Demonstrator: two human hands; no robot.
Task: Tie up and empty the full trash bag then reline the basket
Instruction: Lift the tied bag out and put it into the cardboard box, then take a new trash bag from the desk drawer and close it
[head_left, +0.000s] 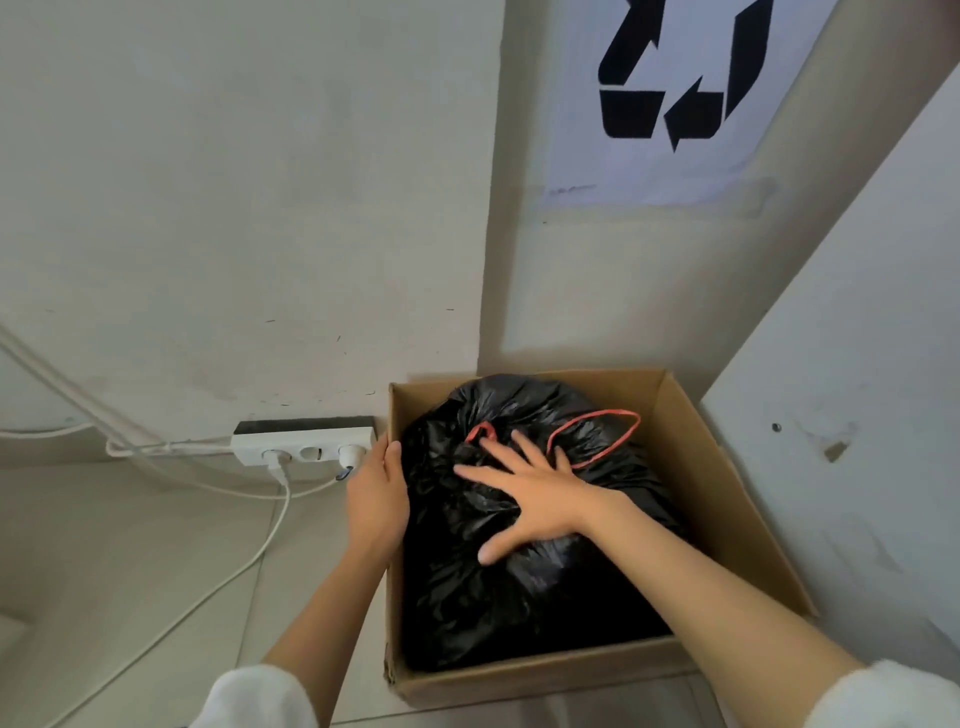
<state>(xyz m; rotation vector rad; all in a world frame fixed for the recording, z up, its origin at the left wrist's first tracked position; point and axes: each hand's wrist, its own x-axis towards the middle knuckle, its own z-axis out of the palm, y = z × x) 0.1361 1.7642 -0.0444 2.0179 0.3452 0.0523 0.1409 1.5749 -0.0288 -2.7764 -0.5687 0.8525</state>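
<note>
The black trash bag (519, 597) fills the cardboard box (727, 499). The right hand (530, 499) presses flat on it, splayed open, with the red drawstring loops (595, 413) just beyond it. The left hand (376, 493) grips the box's left wall.

Tiled floor (130, 545) carries cardboard box (727, 493), held at its wall by left grip (376, 499); power strip (304, 448) just beyond the grip, cable (234, 571) trailing left.

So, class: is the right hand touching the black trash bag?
Touching. The head view shows the right hand pressed flat, fingers spread, on the black trash bag.
</note>
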